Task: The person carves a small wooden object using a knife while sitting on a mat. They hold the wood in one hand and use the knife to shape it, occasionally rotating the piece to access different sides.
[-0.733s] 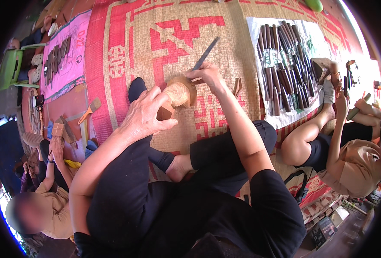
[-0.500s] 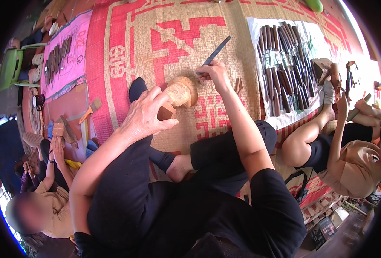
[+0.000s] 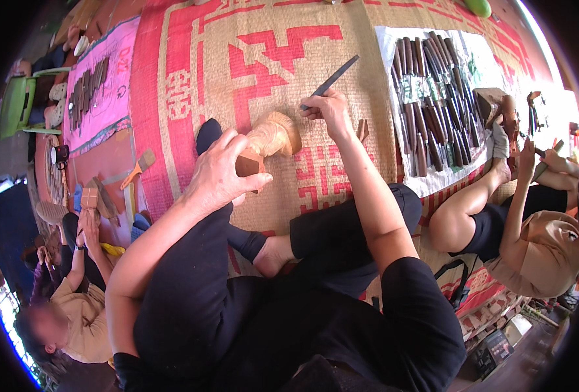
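Observation:
My left hand (image 3: 217, 171) is curled round a brown wooden block (image 3: 250, 168), its thumb along the near side. Just beyond the block lies a pale carved wooden piece (image 3: 273, 134) with a wider round end. Whether block and carving are joined is hidden by my fingers. Up and to the right of the carving, my right hand (image 3: 330, 112) grips a dark flat file (image 3: 334, 80). The file slants away to the upper right and stands apart from the wood.
Rows of dark-handled carving tools (image 3: 436, 98) lie on a white sheet at the right. More tools (image 3: 88, 91) rest on a pink sheet at the far left. A brush (image 3: 139, 168) lies on the left. Co-workers sit on both sides, holding wooden pieces.
My left hand has turned the block slightly, and the carved piece has tilted with it. The file in my right hand has shifted slightly to the right.

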`<action>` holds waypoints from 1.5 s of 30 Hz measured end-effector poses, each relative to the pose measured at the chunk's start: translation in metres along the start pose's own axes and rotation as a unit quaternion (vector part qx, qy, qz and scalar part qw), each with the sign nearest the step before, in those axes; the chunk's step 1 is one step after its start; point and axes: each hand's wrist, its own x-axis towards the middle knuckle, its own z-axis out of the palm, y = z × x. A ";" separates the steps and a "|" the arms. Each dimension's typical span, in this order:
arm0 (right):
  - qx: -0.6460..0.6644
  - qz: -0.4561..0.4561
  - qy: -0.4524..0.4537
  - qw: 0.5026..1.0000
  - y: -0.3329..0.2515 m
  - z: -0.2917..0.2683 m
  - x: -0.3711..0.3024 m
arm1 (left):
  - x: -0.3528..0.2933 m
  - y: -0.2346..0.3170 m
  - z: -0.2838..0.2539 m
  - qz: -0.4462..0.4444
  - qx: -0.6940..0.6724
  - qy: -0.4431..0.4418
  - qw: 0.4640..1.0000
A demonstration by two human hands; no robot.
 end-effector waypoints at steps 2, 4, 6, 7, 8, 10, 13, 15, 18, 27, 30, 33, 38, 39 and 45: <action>0.000 -0.002 -0.030 1.000 -0.006 0.006 -0.005 | 0.001 0.001 0.000 0.000 0.006 -0.010 1.000; -0.057 0.012 -0.058 0.997 -0.002 0.014 -0.008 | 0.002 0.003 0.000 -0.001 0.010 -0.022 1.000; -0.093 0.017 -0.099 0.991 0.011 0.013 -0.007 | 0.005 0.005 0.001 -0.001 0.014 -0.037 0.999; -0.065 0.019 -0.093 0.993 0.011 0.015 -0.007 | 0.005 0.004 0.001 -0.001 0.011 -0.039 0.999; -0.084 0.014 -0.059 0.995 0.009 0.016 -0.007 | 0.004 0.004 0.001 -0.001 0.008 -0.041 0.999; -0.122 0.004 0.013 0.992 0.001 0.010 -0.003 | 0.004 0.003 0.001 -0.002 0.004 -0.043 0.999; -0.062 -0.008 -0.010 0.998 -0.003 0.001 -0.002 | 0.003 0.003 0.000 -0.005 -0.003 -0.035 0.999; -0.059 -0.004 -0.045 0.997 -0.002 0.007 -0.004 | 0.001 0.001 0.000 -0.011 -0.011 -0.021 1.000; -0.081 0.011 -0.107 0.991 0.004 0.014 -0.009 | 0.005 0.004 -0.002 -0.038 -0.038 -0.024 0.998; -0.017 -0.010 -0.031 0.999 -0.002 0.006 -0.004 | 0.001 -0.003 -0.001 -0.049 -0.052 0.027 0.997; -0.007 -0.029 -0.061 0.998 0.006 0.018 -0.008 | 0.002 -0.004 0.000 -0.056 -0.057 0.024 0.997; -0.022 -0.020 0.001 1.000 0.006 0.014 -0.005 | 0.001 -0.006 -0.002 -0.059 -0.063 0.025 0.996; 0.009 -0.032 -0.006 0.999 0.001 0.009 -0.005 | 0.001 -0.011 0.002 -0.065 -0.091 0.058 0.992; 0.014 -0.039 -0.024 0.999 0.002 0.017 -0.008 | 0.001 -0.011 0.001 -0.075 -0.101 0.061 0.990; -0.021 -0.046 -0.013 0.999 0.008 0.025 -0.012 | 0.002 -0.011 -0.001 -0.097 -0.112 0.056 0.987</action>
